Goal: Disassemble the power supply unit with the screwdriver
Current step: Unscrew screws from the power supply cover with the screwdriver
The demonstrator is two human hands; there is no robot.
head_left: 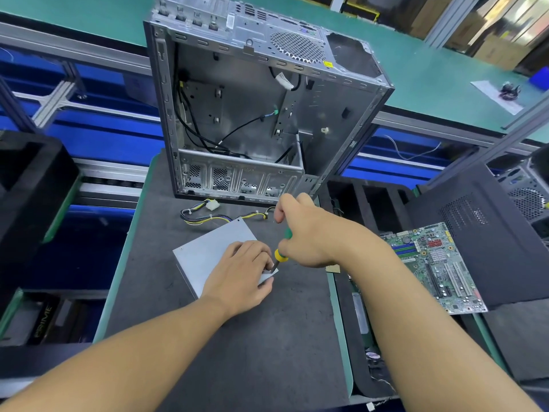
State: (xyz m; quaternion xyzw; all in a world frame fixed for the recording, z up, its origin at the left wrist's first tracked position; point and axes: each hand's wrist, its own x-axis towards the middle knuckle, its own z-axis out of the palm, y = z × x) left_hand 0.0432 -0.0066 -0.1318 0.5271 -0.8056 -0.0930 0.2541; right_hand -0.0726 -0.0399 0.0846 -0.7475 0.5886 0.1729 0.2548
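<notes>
down on the grey mat (237, 337), power supply unit (208, 257) lying flat, pressed under left hand (243, 272), fingers relaxed; screwdriver (280, 254) clamped in right hand (309, 233), steeply tilted, tip down at its near corner.

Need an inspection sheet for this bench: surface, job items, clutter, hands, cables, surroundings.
Surface: dark grey mat carrying the work.
Job's things: power supply unit lying flat on the mat; screwdriver with its tip at the unit's near right corner.
Clutter: open computer case standing behind the unit; motherboard and black side panel to the right.
Hands: left hand presses on the power supply unit; right hand grips the screwdriver.
Cables: wire harness with a white connector, between the case and the unit.
Surroundings: green bench behind; black foam tray at left.
</notes>
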